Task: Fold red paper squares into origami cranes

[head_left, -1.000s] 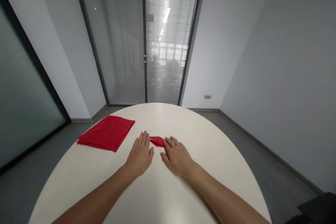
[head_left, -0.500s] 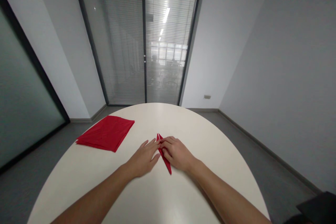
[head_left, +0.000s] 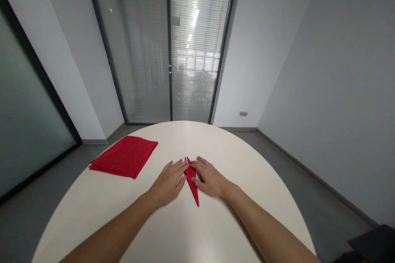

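A small red napkin [head_left: 192, 185], folded into a long narrow point, lies on the white round table [head_left: 185, 230] between my hands. My left hand [head_left: 167, 183] rests flat on the table with its fingers stretched out, the fingertips touching the napkin's left edge. My right hand [head_left: 210, 179] lies flat as well, fingers spread, with its fingertips and thumb pressing on the napkin's right side. The pointed end toward me sticks out free between the two hands.
A stack of flat red napkins [head_left: 125, 156] lies at the table's far left. Beyond the table stand glass doors with blinds [head_left: 169, 49], grey walls and grey floor. A dark object [head_left: 370, 242] shows at the lower right corner.
A second ago both hands covered a small flat folded piece. The napkin has since been folded into a long narrow point, and both hands now press flat along its sides.
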`<state>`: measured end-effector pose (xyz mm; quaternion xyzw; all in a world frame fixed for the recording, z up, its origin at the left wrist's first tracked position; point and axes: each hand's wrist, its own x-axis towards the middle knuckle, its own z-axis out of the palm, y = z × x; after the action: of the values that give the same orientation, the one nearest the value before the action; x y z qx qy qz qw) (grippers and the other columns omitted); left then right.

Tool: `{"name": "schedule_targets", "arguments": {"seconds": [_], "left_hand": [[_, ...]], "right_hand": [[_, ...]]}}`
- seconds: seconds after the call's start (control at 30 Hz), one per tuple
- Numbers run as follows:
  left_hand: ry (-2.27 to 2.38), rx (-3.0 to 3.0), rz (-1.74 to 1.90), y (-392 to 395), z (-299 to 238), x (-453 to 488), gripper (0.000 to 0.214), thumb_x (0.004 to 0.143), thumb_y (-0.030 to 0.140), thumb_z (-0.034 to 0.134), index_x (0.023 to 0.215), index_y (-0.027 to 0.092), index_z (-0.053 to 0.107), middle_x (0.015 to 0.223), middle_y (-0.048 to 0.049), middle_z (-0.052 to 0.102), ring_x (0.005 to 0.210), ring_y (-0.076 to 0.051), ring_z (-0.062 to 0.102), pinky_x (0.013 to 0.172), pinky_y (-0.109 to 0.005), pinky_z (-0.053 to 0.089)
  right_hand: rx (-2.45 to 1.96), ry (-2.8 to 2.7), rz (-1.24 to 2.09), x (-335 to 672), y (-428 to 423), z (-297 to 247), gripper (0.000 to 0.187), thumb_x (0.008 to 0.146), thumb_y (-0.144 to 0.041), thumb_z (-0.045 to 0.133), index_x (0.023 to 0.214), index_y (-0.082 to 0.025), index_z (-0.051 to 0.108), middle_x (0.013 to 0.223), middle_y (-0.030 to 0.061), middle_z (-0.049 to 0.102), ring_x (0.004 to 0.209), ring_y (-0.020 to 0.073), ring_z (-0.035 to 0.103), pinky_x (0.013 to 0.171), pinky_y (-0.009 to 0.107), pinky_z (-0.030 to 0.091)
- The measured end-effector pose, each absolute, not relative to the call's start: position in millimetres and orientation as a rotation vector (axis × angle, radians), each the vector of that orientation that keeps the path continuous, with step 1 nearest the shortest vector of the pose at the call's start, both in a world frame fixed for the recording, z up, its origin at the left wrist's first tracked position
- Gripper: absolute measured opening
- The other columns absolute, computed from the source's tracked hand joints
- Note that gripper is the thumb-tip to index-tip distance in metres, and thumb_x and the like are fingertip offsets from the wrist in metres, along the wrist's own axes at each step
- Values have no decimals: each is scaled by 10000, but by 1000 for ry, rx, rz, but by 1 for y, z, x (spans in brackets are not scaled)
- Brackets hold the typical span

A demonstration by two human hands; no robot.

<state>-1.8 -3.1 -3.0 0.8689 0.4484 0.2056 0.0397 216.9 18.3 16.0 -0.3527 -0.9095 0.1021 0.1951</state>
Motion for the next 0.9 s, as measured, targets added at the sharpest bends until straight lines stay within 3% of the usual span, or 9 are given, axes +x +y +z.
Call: {"name": "schedule_targets", "arguments": {"seconds": [0.17,0.3,0.57,0.7,0.9], "left_hand": [[1276,2627,637,-3,-2,-3,368,991,234,449,1330,258,591,1439,-47,570,1370,-250,475,1155,-527,319],[1233,2621,654,-2,-4,-5,367,948,221,537,1305,270,611,1443,-41,566,1368,-268,476,1152,-539,325],[1242,2613,651,-3,-3,-5,379,929,213,566,1303,251,613,1435,-61,573,1365,-281,479,1150,-551,325],[1245,2606,644,-3,-3,-5,392,937,195,535,1319,254,601,1447,-63,560,1372,-275,471,1156,-555,312],[1256,2606,602,-4,-2,-6,416,947,189,502,1348,264,579,1455,-48,553,1378,-271,463,1160,-563,305]], "right_hand": [[-980,-2510,257,216,22,9,552,844,-373,651,1324,-122,550,1351,165,578,1375,314,412,1203,508,258],[-875,-2513,300,218,24,4,547,846,-378,653,1335,-176,515,1360,130,575,1355,288,452,1214,523,222],[-1128,-2553,328,220,22,4,781,833,-506,646,1491,-158,410,1544,134,415,1485,374,212,1200,557,226],[-1162,-2555,288,220,23,3,637,927,-406,532,1502,-160,412,1560,120,394,1488,347,220,1198,550,238],[-993,-2498,139,225,33,5,466,925,-198,505,1387,-153,551,1454,147,527,1388,266,421,1189,502,284]]}}
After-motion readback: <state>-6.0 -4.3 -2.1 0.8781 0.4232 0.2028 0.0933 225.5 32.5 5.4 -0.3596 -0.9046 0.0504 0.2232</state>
